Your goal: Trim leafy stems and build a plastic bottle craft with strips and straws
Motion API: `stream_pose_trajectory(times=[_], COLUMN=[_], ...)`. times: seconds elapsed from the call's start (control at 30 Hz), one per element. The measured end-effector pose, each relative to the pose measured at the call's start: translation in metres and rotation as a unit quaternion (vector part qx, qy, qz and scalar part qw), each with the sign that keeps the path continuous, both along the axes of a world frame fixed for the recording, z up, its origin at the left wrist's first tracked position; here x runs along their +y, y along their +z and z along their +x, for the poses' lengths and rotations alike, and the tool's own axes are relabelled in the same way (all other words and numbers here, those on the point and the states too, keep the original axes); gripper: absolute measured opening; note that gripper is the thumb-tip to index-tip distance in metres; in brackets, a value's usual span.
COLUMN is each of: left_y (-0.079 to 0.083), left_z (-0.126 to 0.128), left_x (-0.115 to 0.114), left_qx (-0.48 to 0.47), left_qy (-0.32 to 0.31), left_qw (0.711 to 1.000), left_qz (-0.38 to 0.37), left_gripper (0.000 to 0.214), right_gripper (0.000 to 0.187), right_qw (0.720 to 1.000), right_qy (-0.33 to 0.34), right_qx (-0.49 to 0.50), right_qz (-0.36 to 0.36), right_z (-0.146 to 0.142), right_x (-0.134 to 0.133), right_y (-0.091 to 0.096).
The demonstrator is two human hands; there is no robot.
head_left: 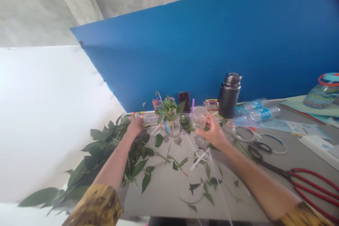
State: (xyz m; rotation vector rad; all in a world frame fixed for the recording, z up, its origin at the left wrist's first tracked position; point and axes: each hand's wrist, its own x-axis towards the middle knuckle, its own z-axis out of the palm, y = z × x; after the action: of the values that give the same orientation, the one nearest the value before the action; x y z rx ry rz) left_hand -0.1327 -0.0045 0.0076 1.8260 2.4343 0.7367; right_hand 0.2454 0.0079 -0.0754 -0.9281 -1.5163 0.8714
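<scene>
My right hand (213, 132) grips a transparent plastic cup (199, 117) from its near side, fingers against the wall. My left hand (135, 128) rests among green leafy stems (111, 148), beside a small transparent container (125, 119), with its fingers partly hidden. I cannot tell what it holds. Between my hands stands a transparent cup of green cuttings and coloured straws (168, 114). Loose leaves and white plastic strips (201, 157) lie on the grey table (159, 197) below my hands.
A dark steel flask (230, 95) and several water bottles (258, 112) stand by the blue wall (212, 42). To the right lie black-handled scissors (255, 150), red-handled shears (309, 187), transparent tubing rings (243, 134), papers (299, 127), and a red-rimmed jar (324, 91).
</scene>
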Motion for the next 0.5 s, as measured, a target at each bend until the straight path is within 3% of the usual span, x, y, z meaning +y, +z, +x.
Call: stream_pose_trajectory(times=[0.1,0.23,0.5], left_y=[-0.014,-0.018,-0.010], left_z=[-0.003,-0.012,-0.030], left_x=[0.004,0.007,0.001], left_qx=[0.012,0.017,-0.019], left_qy=[0.030,0.049,0.102], left_qw=[0.999,0.998,0.986], left_qz=[-0.030,-0.019,0.131], left_gripper=[0.007,0.012,0.022], right_gripper=[0.083,0.084,0.081], right_qw=[1.000,1.000,1.000], right_qy=[-0.009,-0.011,0.005], right_qx=[-0.001,-0.006,-0.013], right_qz=[0.002,-0.009,-0.001], right_z=[0.001,0.002,0.003], right_x=[0.002,0.002,0.000], right_y=[-0.003,-0.003,-0.001])
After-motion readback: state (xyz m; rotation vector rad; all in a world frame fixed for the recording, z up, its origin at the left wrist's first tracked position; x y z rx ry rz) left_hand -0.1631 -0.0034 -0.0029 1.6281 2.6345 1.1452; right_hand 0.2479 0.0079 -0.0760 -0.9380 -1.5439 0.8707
